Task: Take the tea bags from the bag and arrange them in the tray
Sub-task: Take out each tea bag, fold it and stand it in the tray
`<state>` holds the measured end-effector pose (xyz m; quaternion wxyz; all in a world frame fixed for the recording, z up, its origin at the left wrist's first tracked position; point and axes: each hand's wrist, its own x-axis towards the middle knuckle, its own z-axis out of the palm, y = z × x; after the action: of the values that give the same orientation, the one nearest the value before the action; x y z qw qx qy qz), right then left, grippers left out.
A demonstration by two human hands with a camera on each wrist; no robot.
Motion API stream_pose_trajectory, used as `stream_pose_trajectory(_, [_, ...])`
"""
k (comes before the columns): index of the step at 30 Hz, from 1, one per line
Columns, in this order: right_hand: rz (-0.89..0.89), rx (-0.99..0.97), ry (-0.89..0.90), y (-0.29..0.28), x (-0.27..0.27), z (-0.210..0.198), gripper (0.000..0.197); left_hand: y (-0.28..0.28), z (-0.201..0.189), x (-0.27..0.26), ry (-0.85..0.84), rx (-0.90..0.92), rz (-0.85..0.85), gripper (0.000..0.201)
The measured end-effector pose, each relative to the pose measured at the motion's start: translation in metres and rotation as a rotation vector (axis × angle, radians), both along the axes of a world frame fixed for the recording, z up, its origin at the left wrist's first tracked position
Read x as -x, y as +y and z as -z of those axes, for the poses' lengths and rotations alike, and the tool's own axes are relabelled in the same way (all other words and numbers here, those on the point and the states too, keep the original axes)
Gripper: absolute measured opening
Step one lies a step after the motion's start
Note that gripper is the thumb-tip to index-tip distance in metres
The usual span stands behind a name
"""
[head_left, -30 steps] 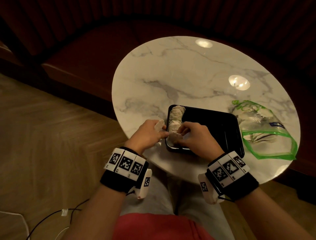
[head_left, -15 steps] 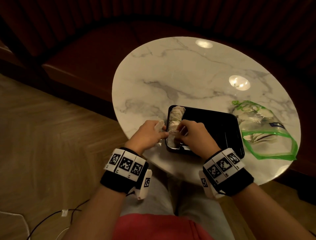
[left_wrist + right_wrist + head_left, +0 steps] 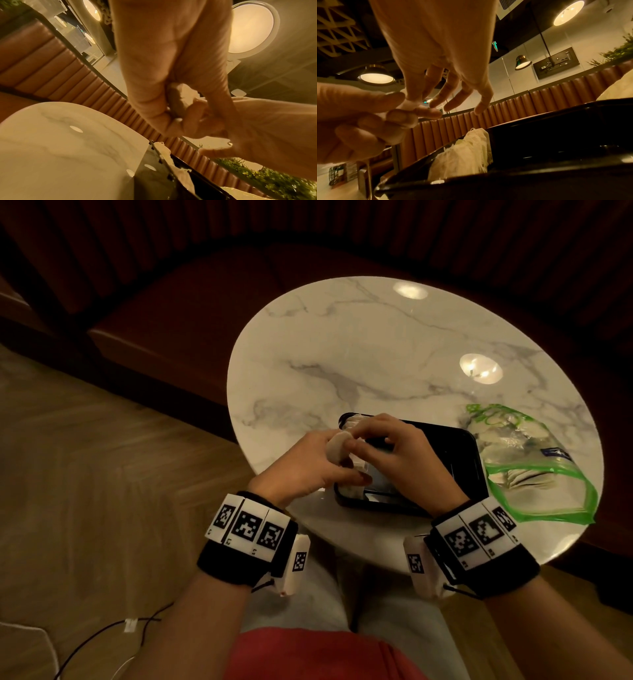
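My left hand (image 3: pixel 318 467) grips a round white tea bag (image 3: pixel 337 451) just above the left end of the black tray (image 3: pixel 459 460). My right hand (image 3: pixel 358 440) meets it from the right, thumb and forefinger pinching the bag's edge. The right wrist view shows that pinch on the tea bag (image 3: pixel 411 104), the other fingers (image 3: pixel 481 106) spread. In the left wrist view the tea bag (image 3: pixel 178 97) sits in my left hand's curled fingers. A row of tea bags (image 3: pixel 465 152) stands along the tray's left side, mostly hidden by my hands in the head view. The clear green-edged bag (image 3: pixel 534 470) lies right of the tray, several tea bags inside.
The tray and bag sit near the front edge of a round marble table (image 3: pixel 376 354). A dark upholstered bench (image 3: pixel 178 313) curves behind it. Wooden floor with cables (image 3: pixel 102 635) lies to the left. My knees are under the table's near edge.
My right hand has left the tea bags at the tray's near-left corner and come up to pinch the tea bag in my left hand. The left hand rose and shifted right.
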<state>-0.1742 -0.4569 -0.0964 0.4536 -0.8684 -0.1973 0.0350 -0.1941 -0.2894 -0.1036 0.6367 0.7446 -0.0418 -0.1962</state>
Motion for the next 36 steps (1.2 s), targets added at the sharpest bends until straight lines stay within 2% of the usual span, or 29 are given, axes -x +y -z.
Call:
stream_pose_trajectory(4, [0.042, -0.017, 0.085, -0.011, -0.005, -0.003, 0.016, 0.004, 0.003, 0.001, 0.035, 0.007, -0.005, 0.045])
stream_pose_trajectory(8, [0.046, 0.097, 0.091, -0.028, -0.009, -0.002, 0.018, 0.010, 0.014, -0.002, 0.062, -0.041, -0.121, 0.041])
stream_pose_trajectory(10, [-0.012, 0.159, 0.094, -0.034, -0.010, -0.003, 0.017, 0.009, 0.019, -0.004, 0.091, -0.061, -0.179, 0.035])
stream_pose_trajectory(14, [-0.180, 0.367, 0.042, -0.035, -0.010, -0.003, 0.016, 0.006, 0.027, -0.006, 0.127, -0.107, -0.173, 0.032])
stream_pose_trajectory(17, [-0.292, 0.584, 0.096, -0.028, -0.013, 0.000, 0.020, 0.004, 0.032, -0.006, 0.140, -0.146, -0.134, 0.037])
stream_pose_trajectory(20, [-0.303, 0.691, 0.142, -0.015, -0.012, 0.009, 0.022, 0.004, 0.035, -0.007, 0.151, -0.158, -0.118, 0.040])
stream_pose_trajectory(24, [-0.151, 0.621, 0.171, -0.004, -0.007, 0.025, 0.015, 0.004, 0.036, -0.007, 0.168, -0.149, -0.117, 0.041])
stream_pose_trajectory(29, [0.041, 0.490, 0.216, -0.012, 0.000, 0.024, 0.028, 0.004, 0.035, -0.007, 0.192, -0.132, -0.131, 0.038])
stream_pose_trajectory(33, [0.012, 0.441, 0.379, -0.018, 0.003, 0.017, 0.035, 0.003, 0.036, -0.007, 0.195, -0.125, -0.138, 0.035])
stream_pose_trajectory(36, [-0.009, 0.474, 0.351, -0.013, 0.006, 0.020, 0.032, 0.002, 0.037, -0.007, 0.201, -0.125, -0.146, 0.033])
